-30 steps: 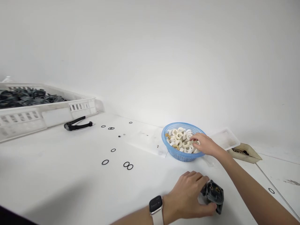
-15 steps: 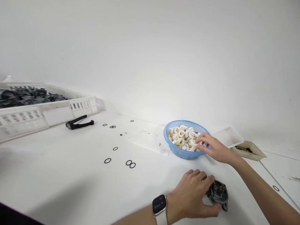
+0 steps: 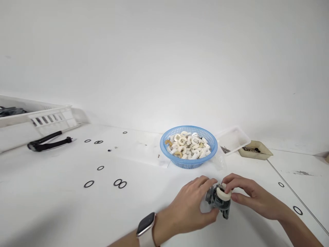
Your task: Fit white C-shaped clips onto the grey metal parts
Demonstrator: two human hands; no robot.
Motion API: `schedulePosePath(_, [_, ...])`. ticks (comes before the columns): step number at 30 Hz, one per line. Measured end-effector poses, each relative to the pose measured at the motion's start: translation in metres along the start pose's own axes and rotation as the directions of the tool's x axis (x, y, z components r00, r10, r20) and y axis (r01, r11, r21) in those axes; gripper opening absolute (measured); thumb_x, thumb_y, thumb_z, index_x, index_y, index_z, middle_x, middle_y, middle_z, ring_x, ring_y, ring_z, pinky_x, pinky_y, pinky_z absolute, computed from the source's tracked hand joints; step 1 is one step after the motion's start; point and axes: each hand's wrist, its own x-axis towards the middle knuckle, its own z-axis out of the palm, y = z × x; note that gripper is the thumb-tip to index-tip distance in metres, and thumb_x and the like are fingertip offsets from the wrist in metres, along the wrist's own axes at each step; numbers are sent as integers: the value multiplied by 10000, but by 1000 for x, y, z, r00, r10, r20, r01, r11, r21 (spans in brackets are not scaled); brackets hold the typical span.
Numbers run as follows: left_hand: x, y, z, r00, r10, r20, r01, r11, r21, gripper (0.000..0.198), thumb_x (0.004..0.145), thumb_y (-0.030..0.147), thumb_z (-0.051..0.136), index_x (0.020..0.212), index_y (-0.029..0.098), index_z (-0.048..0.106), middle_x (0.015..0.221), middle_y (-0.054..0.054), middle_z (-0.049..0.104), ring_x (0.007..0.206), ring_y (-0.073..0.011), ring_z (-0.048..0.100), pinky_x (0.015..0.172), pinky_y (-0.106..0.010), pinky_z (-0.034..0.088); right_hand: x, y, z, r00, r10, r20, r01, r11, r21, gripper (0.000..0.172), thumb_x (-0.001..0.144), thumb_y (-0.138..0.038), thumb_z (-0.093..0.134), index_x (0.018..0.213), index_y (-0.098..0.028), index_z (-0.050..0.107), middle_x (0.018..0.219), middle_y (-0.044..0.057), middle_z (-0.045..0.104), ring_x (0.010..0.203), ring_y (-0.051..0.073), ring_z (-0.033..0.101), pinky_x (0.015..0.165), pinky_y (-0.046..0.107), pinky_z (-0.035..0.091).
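My left hand (image 3: 190, 206), with a watch on the wrist, grips a small dark grey metal part (image 3: 217, 202) that rests on the white table (image 3: 64, 212). My right hand (image 3: 246, 193) pinches a white ring-shaped piece (image 3: 223, 193) and presses it onto the top of that part. Behind both hands stands a blue plastic basket (image 3: 189, 161) filled with several white and tan ring pieces.
Several black O-rings (image 3: 118, 183) lie scattered on the table at left, two more (image 3: 297, 210) at right. A black strap-like tool (image 3: 47, 142) lies by a white crate (image 3: 48, 118) of dark parts. A white tray (image 3: 235, 137) and a beige tray (image 3: 257, 152) sit behind the basket.
My right hand left the basket with a white ring piece and brought it to the grey part. The left hand tipped the part upright. The camera turned right.
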Motion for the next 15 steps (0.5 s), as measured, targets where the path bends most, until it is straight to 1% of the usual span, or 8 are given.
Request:
schedulePosePath(2, [1,-1,-3,1000,0,-3,0,997,-76,554,805,221,677,1328,321,523,1246,-27,626,1092,-253,629,916,-378,521,-2,-2,2,1000,-10,-13,10,1000,-14,217,1000,-486,592,1030,-327,737,1208,52,638,1099,242,633,961,395,544])
schedulePosePath(5, [2,-2,-2,1000,-20,-3,19,986,-165,584,794,159,615,1346,319,509,1276,-25,592,1106,-233,618,948,-376,516,-5,-4,3,1000,-12,-14,11,999,-41,181,997,-456,606,1033,-353,751,1209,40,628,1071,232,637,942,383,548])
schedulePosePath(10, [-1,1,5,993,-110,31,114,975,-191,652,740,186,651,1363,296,493,1257,-51,558,1107,-259,593,977,-423,514,-6,-2,8,1000,-9,-20,8,999,-50,167,980,-369,621,1022,-372,782,1237,43,579,1103,232,608,881,349,569])
schedulePosePath(12, [-2,3,6,992,-122,42,128,970,-209,639,741,203,669,1350,304,500,1223,-43,572,1120,-265,582,995,-425,508,-5,-2,11,1000,-3,-31,2,999,-42,161,970,-356,634,1021,-381,784,1219,41,568,1109,229,595,879,341,568])
schedulePosePath(15, [-2,5,8,992,-118,41,125,962,-242,631,744,191,676,1337,326,510,1215,-27,590,1122,-258,582,1003,-409,504,-3,-2,14,999,-9,-44,7,999,-34,132,954,-337,654,992,-362,778,1158,35,571,1054,215,603,889,341,558])
